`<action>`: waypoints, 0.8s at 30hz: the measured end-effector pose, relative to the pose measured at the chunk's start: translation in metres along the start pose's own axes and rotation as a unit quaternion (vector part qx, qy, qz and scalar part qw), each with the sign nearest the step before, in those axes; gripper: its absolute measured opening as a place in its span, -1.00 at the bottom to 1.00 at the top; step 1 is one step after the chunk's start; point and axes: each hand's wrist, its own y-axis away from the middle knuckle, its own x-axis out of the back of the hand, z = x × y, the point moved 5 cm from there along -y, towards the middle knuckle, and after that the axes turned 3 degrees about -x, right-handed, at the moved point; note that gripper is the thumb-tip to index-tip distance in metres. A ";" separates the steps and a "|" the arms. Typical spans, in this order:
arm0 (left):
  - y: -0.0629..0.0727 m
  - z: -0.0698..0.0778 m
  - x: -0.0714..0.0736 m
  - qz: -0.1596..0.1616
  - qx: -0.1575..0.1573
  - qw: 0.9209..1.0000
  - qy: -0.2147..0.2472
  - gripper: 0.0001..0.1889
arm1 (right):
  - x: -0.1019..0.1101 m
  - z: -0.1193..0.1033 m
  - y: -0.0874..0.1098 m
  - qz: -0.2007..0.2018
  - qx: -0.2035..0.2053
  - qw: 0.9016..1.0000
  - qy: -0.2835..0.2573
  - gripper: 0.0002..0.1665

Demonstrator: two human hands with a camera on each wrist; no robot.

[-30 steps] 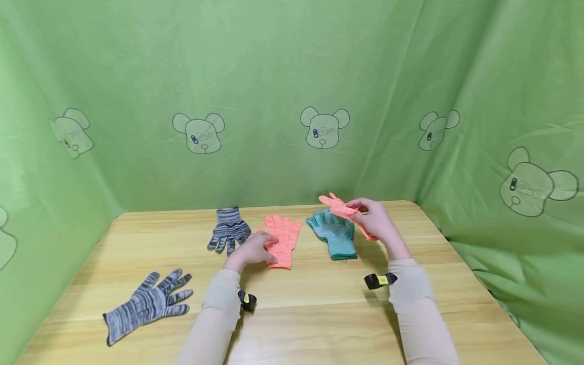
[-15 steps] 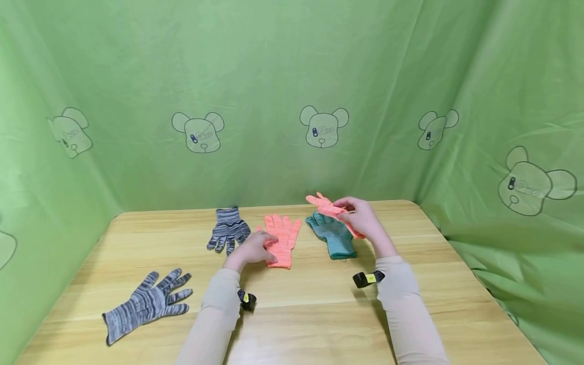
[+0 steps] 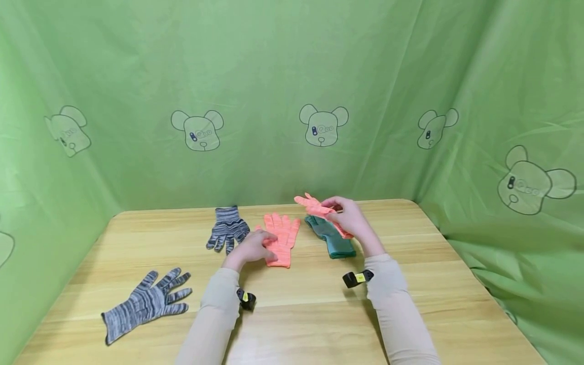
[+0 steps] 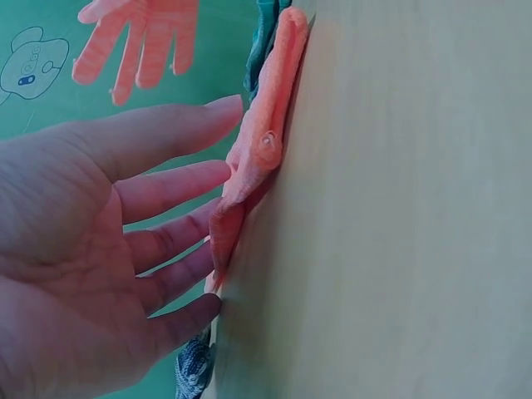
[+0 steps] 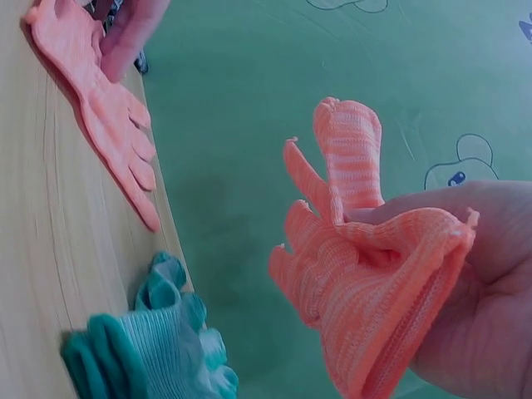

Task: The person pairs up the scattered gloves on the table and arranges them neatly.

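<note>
My right hand (image 3: 349,218) pinches an orange knit glove (image 3: 316,208) between thumb and fingers, raised above the table. In the right wrist view this held glove (image 5: 357,274) hangs with its cuff toward the palm. Layered teal gloves (image 3: 339,247) lie below it, partly covered in the head view. A second orange glove (image 3: 285,232) lies flat at the table's middle, fingers pointing to the back. My left hand (image 3: 253,247) rests at its left side. The left wrist view shows loosely extended fingers (image 4: 179,187) with their tips right at the glove's edge.
A grey-black striped glove (image 3: 228,228) lies at the back, left of the orange one, fingers toward the front. Another striped glove (image 3: 146,304) lies at the front left. Green curtains (image 3: 260,167) stand behind the wooden table (image 3: 301,329) and at both sides.
My right hand has moved left with the raised orange glove, which now covers more of the teal gloves. My left hand stays beside the orange glove on the table.
</note>
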 end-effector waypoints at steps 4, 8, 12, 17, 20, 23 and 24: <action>-0.002 0.000 0.000 0.000 -0.009 1.000 0.015 -0.38 | -0.007 -0.005 -0.001 -0.007 0.000 1.000 -0.006 -0.64; -0.003 -0.001 0.001 0.002 -0.008 0.999 0.047 -0.37 | -0.014 -0.011 -0.003 -0.012 0.009 1.000 -0.006 -0.64; -0.004 -0.002 0.000 0.008 -0.003 0.997 0.080 -0.38 | -0.020 -0.016 -0.005 -0.014 0.020 1.000 -0.004 -0.64; -0.003 -0.001 0.000 0.013 0.004 0.994 0.110 -0.39 | -0.026 -0.020 -0.005 -0.020 0.022 1.000 0.008 -0.64; -0.002 0.002 0.001 0.016 0.004 0.993 0.119 -0.41 | -0.028 -0.022 -0.005 -0.021 0.019 1.000 0.004 -0.64; -0.001 0.005 0.003 0.019 0.002 0.991 0.133 -0.42 | -0.031 -0.024 -0.006 -0.019 0.023 1.000 -0.005 -0.64; 0.000 0.006 0.004 0.022 0.002 0.990 0.137 -0.42 | -0.032 -0.024 -0.007 -0.019 0.023 1.000 -0.008 -0.64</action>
